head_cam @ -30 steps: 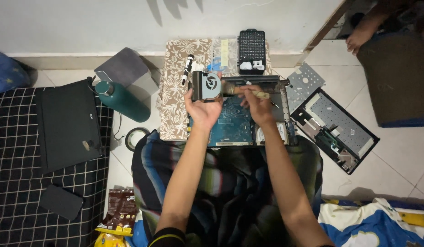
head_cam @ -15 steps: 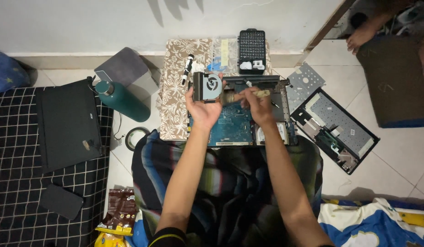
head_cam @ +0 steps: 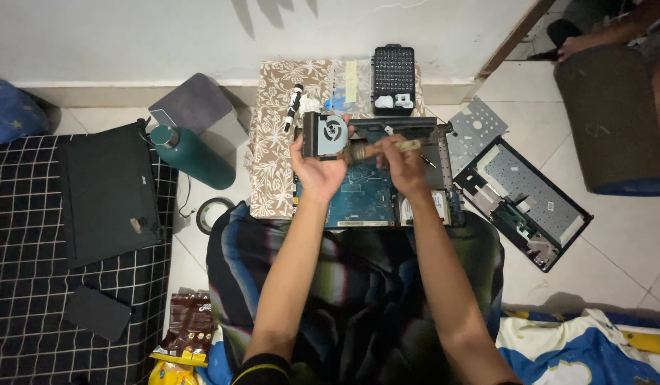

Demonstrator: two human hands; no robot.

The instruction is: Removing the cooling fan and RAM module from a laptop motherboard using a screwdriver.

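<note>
Bit case (head_cam: 393,80): open by the wall, rows of bits inside.
Laptop base (head_cam: 373,182): opened, blue board exposed.
Left hand (head_cam: 317,165): clamped on cooling fan (head_cam: 326,135), above base.
Right hand (head_cam: 403,160): closed around brush (head_cam: 376,149), bristles at fan.

White wall (head_cam: 166,36) w/ baseboard ahead; pale tiled floor (head_cam: 629,242); checked black mattress (head_cam: 23,285) far left; dark ottoman (head_cam: 615,121) right.

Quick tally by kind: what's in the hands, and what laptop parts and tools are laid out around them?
Cooling fan, in left hand: 1
Brush, in right hand: 1
Opened laptop base: 1
Keyboard panel: 1
Metal plate: 1
Bit set case: 1
Total: 6
</note>
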